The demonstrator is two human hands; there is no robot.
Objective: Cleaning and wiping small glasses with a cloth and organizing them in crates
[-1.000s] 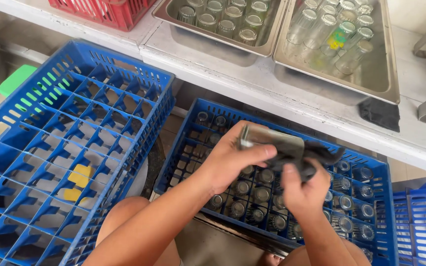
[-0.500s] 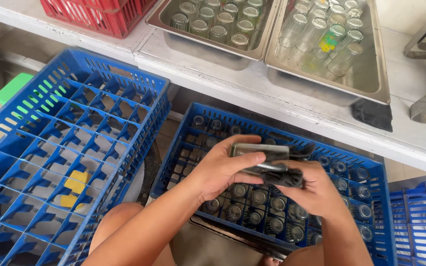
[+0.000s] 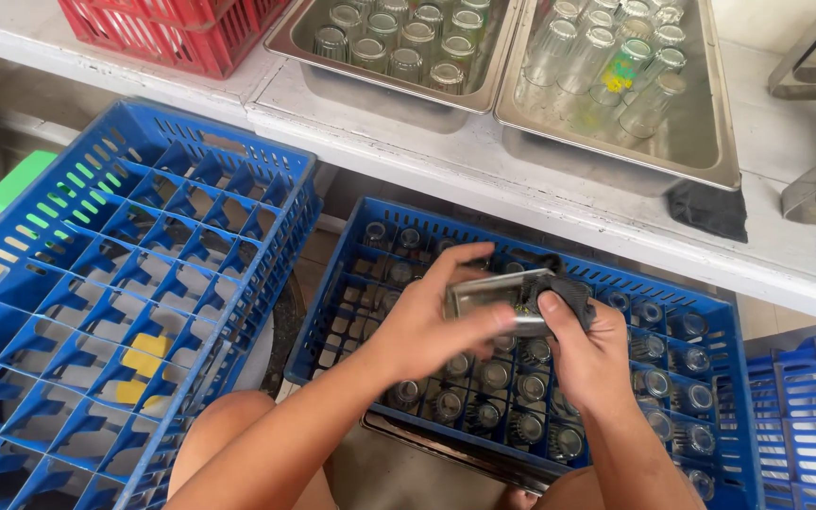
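Note:
My left hand [image 3: 436,316] grips a clear drinking glass [image 3: 493,297] lying sideways above a blue compartment crate [image 3: 710,312]. Pressed against the glass's right end is a dark cloth [image 3: 573,297] held in my right hand [image 3: 587,354]. Both hands hover over the middle of that crate, which holds several glasses [image 3: 493,378] standing in its cells. My forearms and knees show at the bottom of the view.
An empty blue divided crate [image 3: 125,283] stands tilted at the left. On the white shelf [image 3: 484,179] above sit two steel trays [image 3: 512,104] with several glasses, a red crate [image 3: 172,33] and a dark rag [image 3: 710,208]. Another blue crate [image 3: 805,416] is at the right edge.
The glass and both hands have shifted slightly within the view, staying over the crate. My right hand with the cloth has moved along the glass's right end.

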